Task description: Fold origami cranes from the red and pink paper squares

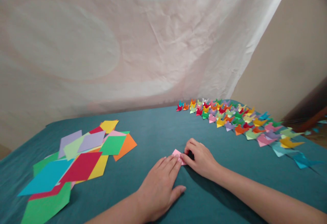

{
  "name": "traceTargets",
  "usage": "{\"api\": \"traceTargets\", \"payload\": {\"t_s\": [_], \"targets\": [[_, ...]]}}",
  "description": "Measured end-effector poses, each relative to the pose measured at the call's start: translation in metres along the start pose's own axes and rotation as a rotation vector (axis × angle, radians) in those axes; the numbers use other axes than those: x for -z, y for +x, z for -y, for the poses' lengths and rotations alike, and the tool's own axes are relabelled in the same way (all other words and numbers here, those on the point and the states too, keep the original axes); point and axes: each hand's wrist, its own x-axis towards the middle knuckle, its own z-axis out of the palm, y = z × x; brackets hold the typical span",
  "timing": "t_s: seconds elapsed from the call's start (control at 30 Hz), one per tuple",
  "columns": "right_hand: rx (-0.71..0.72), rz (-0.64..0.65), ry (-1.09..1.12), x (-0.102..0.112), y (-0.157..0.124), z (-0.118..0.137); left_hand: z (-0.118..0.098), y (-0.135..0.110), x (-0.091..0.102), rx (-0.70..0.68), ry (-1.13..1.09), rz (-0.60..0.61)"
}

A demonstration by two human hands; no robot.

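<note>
A small folded piece of pink paper [175,152] lies on the table between my two hands, mostly covered by fingers. My left hand [163,183] rests flat on it, fingers stretched out and thumb spread to the side. At the paper's right edge, my right hand [200,157] has its thumb and curled index finger close together, with the thumb tip on the paper. The underside of the paper and its exact folds are hidden by the fingers.
Loose square sheets of coloured paper [84,164] overlap in a spread-out pile at left. Several rows of small folded paper birds [230,115] stand along the right side of the green-covered table [150,125]. A pale cloth [143,40] hangs behind.
</note>
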Motion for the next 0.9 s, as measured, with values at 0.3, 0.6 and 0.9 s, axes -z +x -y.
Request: {"api": "traceTargets", "payload": {"t_s": [0.3, 0.6, 0.9], "targets": [[0.132, 0.056, 0.222, 0.020, -0.001, -0.002, 0.004, 0.002, 0.002, 0.005, 0.011, -0.020], [0.380, 0.164, -0.093, 0.032, -0.030, 0.007, 0.001, 0.006, 0.005, 0.025, -0.006, -0.028], [0.396, 0.136, -0.165, 0.024, -0.036, 0.009, 0.000, 0.007, 0.007, 0.022, 0.005, -0.027]]}}
